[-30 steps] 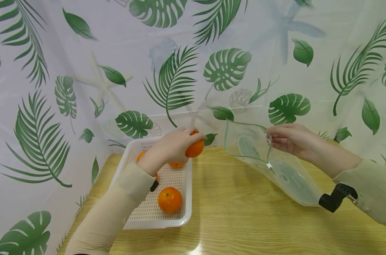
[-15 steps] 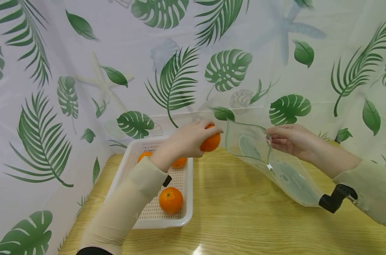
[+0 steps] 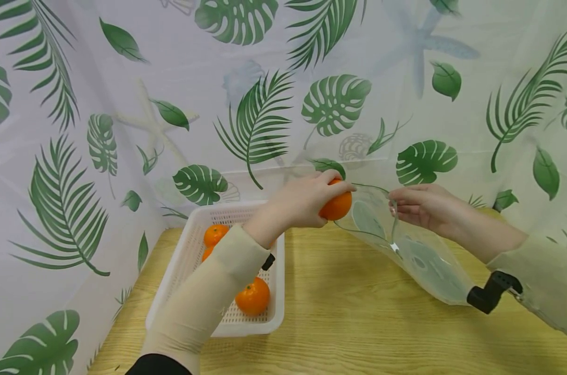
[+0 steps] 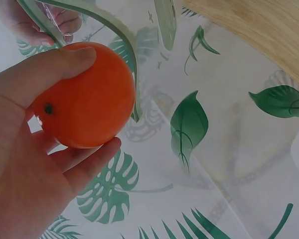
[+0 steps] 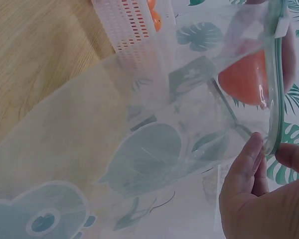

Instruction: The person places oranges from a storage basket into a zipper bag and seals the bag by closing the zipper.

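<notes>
Fingers (image 4: 94, 162) of the left hand (image 3: 306, 198) were curled round an orange (image 4: 97, 94), thumb on one side and the others opposite, while the right hand (image 3: 426, 203) pinched the edge of a clear bag (image 3: 419, 260) with its fingers close together. That orange was at the mouth of the bag, on its left side; whether it had crossed the green rim (image 5: 275, 99) could not be told.

Passing the fruit in cleanly seemed to call for a wide mouth, so the right hand did best to hold its edge steady and spread, with the left hand aiming at the middle of the opening. Because the bag sloped, its mouth higher than its far end, the fruit would probably roll inward once freed; loosening the fingers only past the rim looked safest. The thin film might fold or catch against knuckles.

As for looks, the held orange was round, deep in colour and smooth, with a small dark green stem spot (image 4: 49, 108) turned toward the palm. To the left of the bag, a white basket (image 3: 276, 312) held more oranges (image 3: 252, 297), partly hidden by the left sleeve (image 3: 208, 291).
</notes>
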### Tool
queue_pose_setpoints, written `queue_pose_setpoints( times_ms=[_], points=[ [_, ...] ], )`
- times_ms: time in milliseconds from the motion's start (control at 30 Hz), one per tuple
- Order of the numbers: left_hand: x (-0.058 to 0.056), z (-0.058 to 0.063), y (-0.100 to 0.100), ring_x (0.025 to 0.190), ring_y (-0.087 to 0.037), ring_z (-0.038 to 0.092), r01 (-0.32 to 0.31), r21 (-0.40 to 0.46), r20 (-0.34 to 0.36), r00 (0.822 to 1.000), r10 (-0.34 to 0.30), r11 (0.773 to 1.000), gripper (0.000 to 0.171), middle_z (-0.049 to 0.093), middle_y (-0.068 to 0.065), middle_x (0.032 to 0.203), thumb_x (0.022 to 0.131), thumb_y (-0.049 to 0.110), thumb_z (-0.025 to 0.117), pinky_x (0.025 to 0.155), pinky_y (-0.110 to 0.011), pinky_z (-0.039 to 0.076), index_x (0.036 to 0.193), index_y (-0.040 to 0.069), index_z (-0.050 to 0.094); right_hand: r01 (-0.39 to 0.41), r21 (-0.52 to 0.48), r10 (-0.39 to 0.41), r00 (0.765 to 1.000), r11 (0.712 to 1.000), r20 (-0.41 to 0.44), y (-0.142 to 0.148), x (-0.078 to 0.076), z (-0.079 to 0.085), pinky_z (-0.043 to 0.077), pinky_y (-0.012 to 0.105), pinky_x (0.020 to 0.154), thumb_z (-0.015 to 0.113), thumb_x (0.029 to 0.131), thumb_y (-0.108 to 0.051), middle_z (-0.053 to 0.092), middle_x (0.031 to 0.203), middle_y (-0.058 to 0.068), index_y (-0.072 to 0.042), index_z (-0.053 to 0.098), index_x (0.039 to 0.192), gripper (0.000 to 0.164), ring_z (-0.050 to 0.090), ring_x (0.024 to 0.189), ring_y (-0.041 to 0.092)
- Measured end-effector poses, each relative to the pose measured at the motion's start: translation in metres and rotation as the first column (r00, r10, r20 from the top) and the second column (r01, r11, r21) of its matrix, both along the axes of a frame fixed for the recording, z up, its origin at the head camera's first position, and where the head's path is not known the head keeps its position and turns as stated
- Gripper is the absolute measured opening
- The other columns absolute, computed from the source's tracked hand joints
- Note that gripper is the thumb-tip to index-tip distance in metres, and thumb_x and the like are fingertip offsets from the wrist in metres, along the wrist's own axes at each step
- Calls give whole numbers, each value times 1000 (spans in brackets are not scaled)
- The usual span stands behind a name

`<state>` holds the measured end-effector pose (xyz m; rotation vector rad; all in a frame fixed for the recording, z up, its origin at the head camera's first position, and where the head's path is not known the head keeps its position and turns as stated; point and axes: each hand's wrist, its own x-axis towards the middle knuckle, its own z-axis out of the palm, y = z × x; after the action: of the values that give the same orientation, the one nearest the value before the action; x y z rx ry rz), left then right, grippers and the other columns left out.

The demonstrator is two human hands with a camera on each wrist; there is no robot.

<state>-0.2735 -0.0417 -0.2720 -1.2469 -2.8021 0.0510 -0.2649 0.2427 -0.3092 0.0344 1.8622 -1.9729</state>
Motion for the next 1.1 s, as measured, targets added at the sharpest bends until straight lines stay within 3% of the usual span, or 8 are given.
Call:
queue_pose_setpoints(
  times_ms=[167,700,867,1100],
  points=[
    [0,-2,10,130,-27,59,18,-8,25,1000,-18,1000,79,51,-8,152,89,21,86,108,-41,54,158,30,47,-2,9,2,1000,1000,-2,1,1,-1,62,19,77,57,109,-15,76,83,-7,-22,81,86,34,73,77,5],
    [-4,-16,27,121,-20,62,79,1,34,996,-79,997,77,55,-3,143,91,34,84,105,-33,54,158,28,47,-13,10,13,1000,1000,-7,3,3,-5,63,19,78,56,110,-16,76,84,-7,-22,80,87,34,72,77,6],
    [-7,-13,29,123,-20,63,112,25,89,990,-114,993,61,59,-4,144,97,27,78,107,-31,52,152,19,54,-23,4,23,1000,1000,-7,2,2,-7,62,19,79,54,110,-14,75,84,-7,-21,79,85,37,72,78,6],
    [-7,-7,29,123,-22,66,124,-42,29,992,-123,991,41,66,-5,136,101,23,74,108,-33,53,141,16,64,-28,45,29,999,999,-32,0,2,-4,62,19,80,54,109,-14,73,86,-8,-22,78,83,36,71,78,3]
  ],
)
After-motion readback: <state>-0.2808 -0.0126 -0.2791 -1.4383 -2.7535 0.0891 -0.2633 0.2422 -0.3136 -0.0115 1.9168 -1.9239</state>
